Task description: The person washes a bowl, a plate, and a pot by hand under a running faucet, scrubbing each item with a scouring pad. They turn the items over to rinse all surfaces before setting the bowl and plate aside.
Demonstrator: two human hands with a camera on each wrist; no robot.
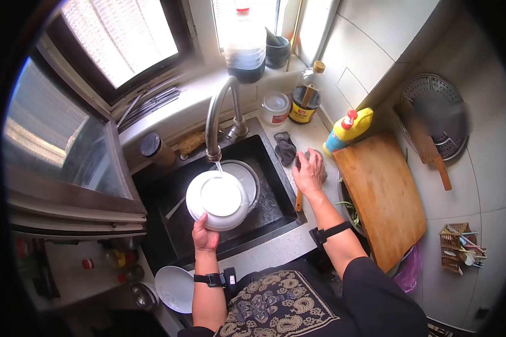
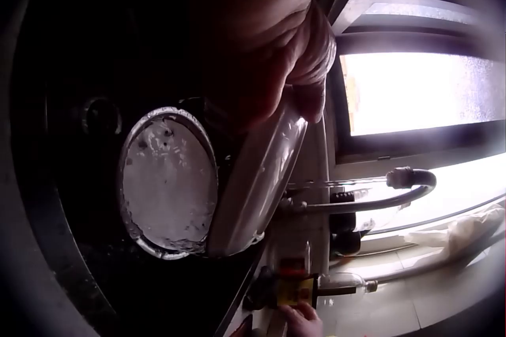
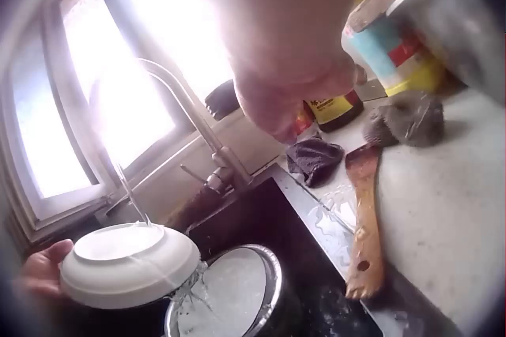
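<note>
**A:** Where is the bowl, and which hand has it?

**B:** The white bowl (image 1: 216,199) is upside down over the middle of the sink (image 1: 168,191), under the thin stream from the tap (image 1: 219,112). The left hand (image 1: 204,236) grips it by the near rim, with the fingers curled round the edge. A steel pot (image 1: 252,181) full of water sits in the sink just behind and below it.

**A:** And the other hand?

**B:** The right hand (image 1: 309,171) lies palm down on the worktop (image 1: 275,247) at the sink's right edge, over a grey scourer (image 3: 407,120). I cannot tell whether the fingers have closed on it.

**A:** What could go wrong?

**B:** I'd say the grip is the weak point, since one wet hand holds a wet bowl by a single edge. If it slips, the bowl could drop onto the pot's rim and chip. Water hitting the upturned base also fans outward and could splash over the sink's front edge. The wooden spatula (image 3: 364,226) lies close along the sink's right edge, so a nudge from the right arm could tip it in.

**A:** Any writing you can read?

**B:** No. The dark bottle (image 1: 305,98) at the worktop's back corner has a red and yellow label. The yellow bottle (image 1: 348,126) beside it has a blue one. No word on either is legible.
</note>
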